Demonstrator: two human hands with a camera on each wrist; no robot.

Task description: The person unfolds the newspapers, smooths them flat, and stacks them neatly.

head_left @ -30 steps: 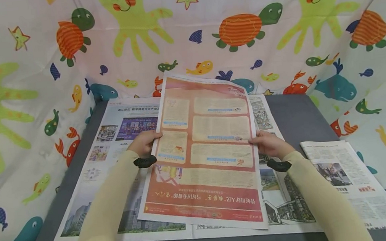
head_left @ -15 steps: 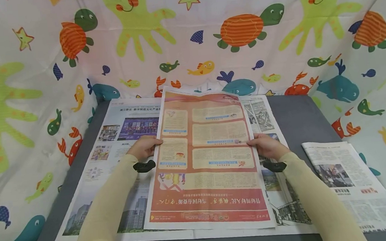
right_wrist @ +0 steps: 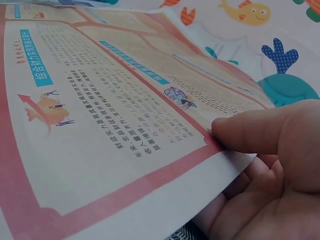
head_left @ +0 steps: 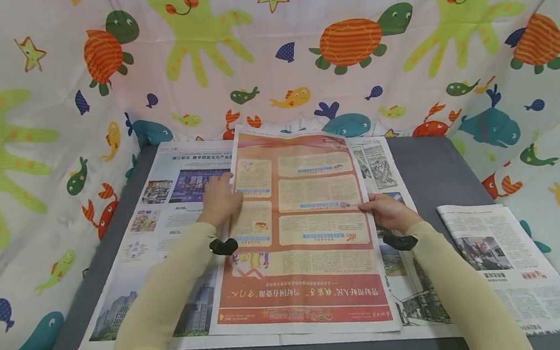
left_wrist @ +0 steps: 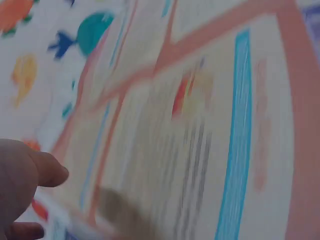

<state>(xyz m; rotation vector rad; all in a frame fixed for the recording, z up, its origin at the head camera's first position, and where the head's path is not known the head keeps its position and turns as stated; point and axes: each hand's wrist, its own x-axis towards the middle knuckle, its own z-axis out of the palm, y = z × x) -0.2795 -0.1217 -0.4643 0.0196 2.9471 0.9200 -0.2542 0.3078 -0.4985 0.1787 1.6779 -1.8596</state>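
A folded newspaper (head_left: 316, 249) with a red and cream page lies over a wide spread newspaper (head_left: 167, 257), its print upside down. My left hand (head_left: 221, 199) is at its left edge, fingers pointing away from me. In the left wrist view the thumb (left_wrist: 50, 169) is apart from the fingers, with no paper between them. My right hand (head_left: 390, 211) pinches the right edge of the red page. The right wrist view shows the thumb (right_wrist: 250, 132) on top and the curled fingers (right_wrist: 255, 200) beneath the slightly raised margin.
Another folded newspaper (head_left: 513, 266) lies on the right of the grey table (head_left: 425, 173). A white cloth (head_left: 247, 33) printed with sea animals hangs behind and along both sides. Each wrist wears a black band (head_left: 223, 246).
The red newspaper came down toward the spread one and its far edge dropped. My left hand has since let go of its edge and moved away from me along it; my right hand keeps its grip.
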